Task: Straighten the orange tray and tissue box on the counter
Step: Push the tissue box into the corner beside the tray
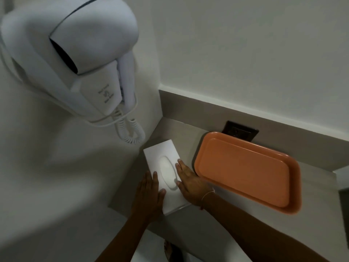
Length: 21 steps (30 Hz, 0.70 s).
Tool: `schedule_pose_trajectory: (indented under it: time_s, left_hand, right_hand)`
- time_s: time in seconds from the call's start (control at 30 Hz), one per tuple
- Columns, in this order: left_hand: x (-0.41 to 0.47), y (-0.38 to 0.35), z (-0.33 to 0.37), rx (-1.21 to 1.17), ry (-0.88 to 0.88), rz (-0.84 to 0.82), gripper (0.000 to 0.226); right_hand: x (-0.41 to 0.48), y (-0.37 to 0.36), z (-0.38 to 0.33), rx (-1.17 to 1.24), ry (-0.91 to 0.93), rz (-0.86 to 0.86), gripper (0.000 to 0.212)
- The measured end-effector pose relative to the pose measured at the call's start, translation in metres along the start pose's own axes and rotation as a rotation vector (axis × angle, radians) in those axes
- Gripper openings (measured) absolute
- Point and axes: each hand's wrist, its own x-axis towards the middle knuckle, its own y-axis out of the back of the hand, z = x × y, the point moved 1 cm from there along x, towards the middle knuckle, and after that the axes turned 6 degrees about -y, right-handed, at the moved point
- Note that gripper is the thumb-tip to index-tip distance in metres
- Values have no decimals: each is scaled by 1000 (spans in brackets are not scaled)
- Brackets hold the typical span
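Note:
A white tissue box (162, 154) with an oval slot lies on the grey counter (188, 135) near the corner wall, its long side angled away from me. My left hand (150, 193) presses flat against its left side, thumb on top. My right hand (190, 183) lies flat on its right side, fingers stretched along the top edge. Together they hold the box between them. The empty orange tray (247, 171) sits just right of the box, skewed to the counter's back edge, touched by neither hand.
A white wall-mounted hair dryer (79, 53) with a coiled cord (130, 129) hangs over the counter's left end. A dark socket plate (239, 131) sits on the backsplash behind the tray. The counter's front edge runs below my forearms.

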Motion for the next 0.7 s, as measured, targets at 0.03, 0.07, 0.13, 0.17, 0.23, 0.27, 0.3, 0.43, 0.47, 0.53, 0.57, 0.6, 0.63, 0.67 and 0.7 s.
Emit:
schedule_pose_trajectory:
  time_s: [0.03, 0.07, 0.13, 0.17, 0.23, 0.27, 0.3, 0.43, 0.47, 0.53, 0.57, 0.6, 0.63, 0.67, 0.7]
  left_hand:
    - [0, -1, 0, -18, -2, 0, 73]
    - [-1, -2, 0, -34, -1, 2, 72]
    - [-2, -3, 0, -62, 3, 2, 73]
    - [-2, -3, 0, -74, 4, 3, 74]
    - [-2, -3, 2, -99, 4, 2, 77]
    - [-2, -2, 1, -112, 3, 6, 76]
    - [-2, -1, 1, -123, 0, 11, 75]
    - [5, 10, -6, -106, -56, 25, 69]
    - [10, 15, -8, -90, -74, 19, 69]
    - [24, 27, -12, -47, -112, -4, 70]
    - [33, 34, -13, -26, -134, -13, 70]
    - [43, 42, -15, -12, -156, -20, 71]
    - [54, 50, -16, 0, -180, -23, 70]
    - [64, 58, -17, 19, -209, -20, 69]
    - [75, 67, -18, 44, -241, -10, 66]
  right_hand:
    - [0, -1, 0, 9, -9, 4, 64]
    - [1, -3, -1, 20, -19, 10, 64]
    - [0, -7, -4, 55, -39, 19, 65]
    - [0, -9, -5, 75, -44, 25, 65]
    - [1, -11, -6, 106, -46, 35, 66]
    - [2, -12, -6, 119, -51, 39, 67]
    - [3, -12, -7, 136, -65, 43, 68]
    - [9, -16, -15, 228, -186, 89, 74]
    - [10, -18, -18, 251, -214, 104, 75]
    - [15, -20, -22, 289, -272, 135, 74]
    - [19, -19, -24, 306, -302, 155, 73]
    - [26, -16, -27, 328, -328, 178, 73]
    - [32, -13, -30, 357, -351, 201, 73]
    - [39, -8, -32, 388, -368, 220, 73]
    - [47, -4, -35, 418, -385, 239, 73]
